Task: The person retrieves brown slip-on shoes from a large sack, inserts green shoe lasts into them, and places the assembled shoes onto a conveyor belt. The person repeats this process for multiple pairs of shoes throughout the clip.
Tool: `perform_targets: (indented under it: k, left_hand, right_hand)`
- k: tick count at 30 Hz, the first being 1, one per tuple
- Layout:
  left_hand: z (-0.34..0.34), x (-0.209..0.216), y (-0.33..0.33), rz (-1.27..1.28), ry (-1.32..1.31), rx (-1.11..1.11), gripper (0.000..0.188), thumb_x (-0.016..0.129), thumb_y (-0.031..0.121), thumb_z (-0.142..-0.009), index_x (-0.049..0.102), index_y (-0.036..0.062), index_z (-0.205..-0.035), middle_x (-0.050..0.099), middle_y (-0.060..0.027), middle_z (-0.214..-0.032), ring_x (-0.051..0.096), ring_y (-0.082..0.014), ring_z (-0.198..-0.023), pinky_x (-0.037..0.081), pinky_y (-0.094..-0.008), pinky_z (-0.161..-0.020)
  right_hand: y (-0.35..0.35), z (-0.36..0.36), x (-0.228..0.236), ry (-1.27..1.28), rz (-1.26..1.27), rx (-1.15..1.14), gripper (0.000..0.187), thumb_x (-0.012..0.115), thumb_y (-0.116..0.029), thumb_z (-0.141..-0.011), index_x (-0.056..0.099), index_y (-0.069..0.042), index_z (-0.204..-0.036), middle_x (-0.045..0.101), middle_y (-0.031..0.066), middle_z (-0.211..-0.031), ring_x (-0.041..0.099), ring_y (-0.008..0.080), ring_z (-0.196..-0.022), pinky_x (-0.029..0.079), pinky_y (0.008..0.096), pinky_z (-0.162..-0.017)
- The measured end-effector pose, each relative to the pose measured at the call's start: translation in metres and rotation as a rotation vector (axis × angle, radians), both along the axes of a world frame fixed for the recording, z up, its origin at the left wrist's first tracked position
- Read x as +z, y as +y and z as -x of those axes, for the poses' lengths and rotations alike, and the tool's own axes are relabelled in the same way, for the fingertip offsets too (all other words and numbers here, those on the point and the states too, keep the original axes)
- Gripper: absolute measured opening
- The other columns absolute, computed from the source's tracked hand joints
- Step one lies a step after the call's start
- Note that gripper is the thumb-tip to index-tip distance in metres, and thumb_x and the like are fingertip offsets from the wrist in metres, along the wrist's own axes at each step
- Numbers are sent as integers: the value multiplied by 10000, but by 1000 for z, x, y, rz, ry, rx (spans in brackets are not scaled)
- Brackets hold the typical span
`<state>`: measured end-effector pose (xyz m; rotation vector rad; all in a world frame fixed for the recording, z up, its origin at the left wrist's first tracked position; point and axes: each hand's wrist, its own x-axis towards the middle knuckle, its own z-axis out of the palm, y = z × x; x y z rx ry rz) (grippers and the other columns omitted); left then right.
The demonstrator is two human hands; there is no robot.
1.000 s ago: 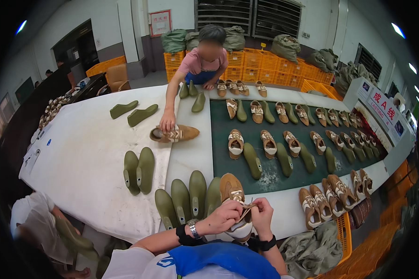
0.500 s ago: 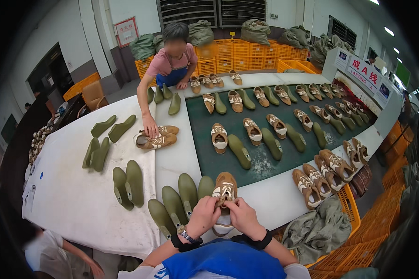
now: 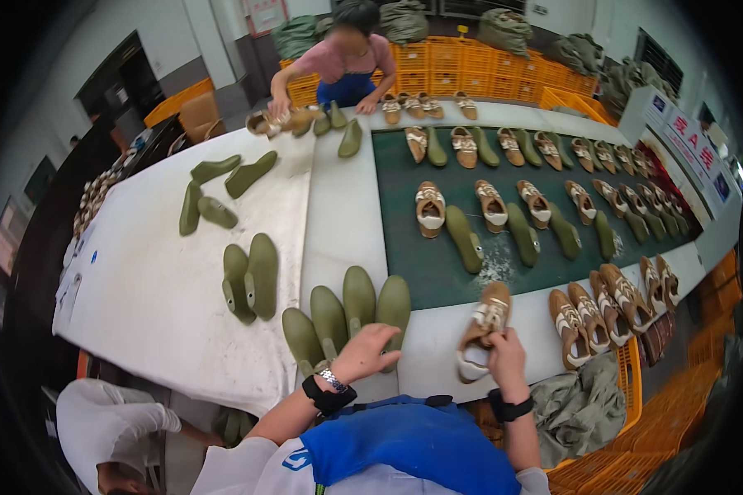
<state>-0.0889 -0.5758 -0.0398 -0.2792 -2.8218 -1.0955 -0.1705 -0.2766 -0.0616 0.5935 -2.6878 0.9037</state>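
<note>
Head view: plenty of bare white table (image 3: 157,305) at left of frame, while the near edge at lower centre is crowded. The right hand (image 3: 508,359) grips a tan shoe (image 3: 480,338), fingers wrapped around its heel, partly hidden. The left hand (image 3: 365,351) rests spread open on the green shoe lasts (image 3: 347,309), holding nothing.

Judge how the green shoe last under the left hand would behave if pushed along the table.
The last looks solid and moulded, so probably stiff and fairly heavy. Its smooth surface would likely slide on the table. Its rounded shape may rock or tip against its neighbours as the left hand nudges it.
</note>
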Motion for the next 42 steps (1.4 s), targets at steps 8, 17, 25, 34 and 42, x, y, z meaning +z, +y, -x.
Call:
perform_targets:
  k: [8,17,25,34,42]
  left_hand:
    - [-74,-32,-85,323,64,569,538,747,213,-733,539,-1,-1180,500,-257,-1212,485,-427,-1111,425,-450,-952]
    - [-79,-70,-65,267,31,710,618,777,399,-697,596,-25,-1108,603,-216,-1085,482,-423,-1129,386,-482,-978]
    - [-80,-68,-62,259,133,732,479,804,365,-658,650,-11,-911,636,-179,-921,519,-413,-1051,389,-486,-983]
    - [-78,-72,-64,228,125,766,481,822,380,-635,654,4,-884,635,-148,-919,505,-397,-1069,386,-482,-979]
    - [-82,-72,-67,236,94,717,451,799,353,-680,657,-2,-918,640,-165,-947,499,-404,-1088,381,-477,-991]
  right_hand:
    - [22,6,11,-17,-258,33,347,544,-27,-785,645,-155,-1092,592,162,-985,578,367,-903,499,446,-723]
    - [-171,-28,-16,-454,-253,505,402,553,-327,-843,497,-167,-1207,655,199,-748,635,402,-714,494,501,-641]
    - [-163,99,-42,-564,612,240,188,560,-174,-837,576,-155,-1023,614,135,-658,628,335,-659,482,409,-622]
    - [-192,153,-79,-223,-350,363,197,526,-228,-857,560,-214,-1050,652,192,-791,644,385,-758,509,490,-688]
    - [-86,130,-23,-209,-272,367,522,604,-207,-825,456,-195,-1325,655,166,-958,624,357,-910,503,461,-753]
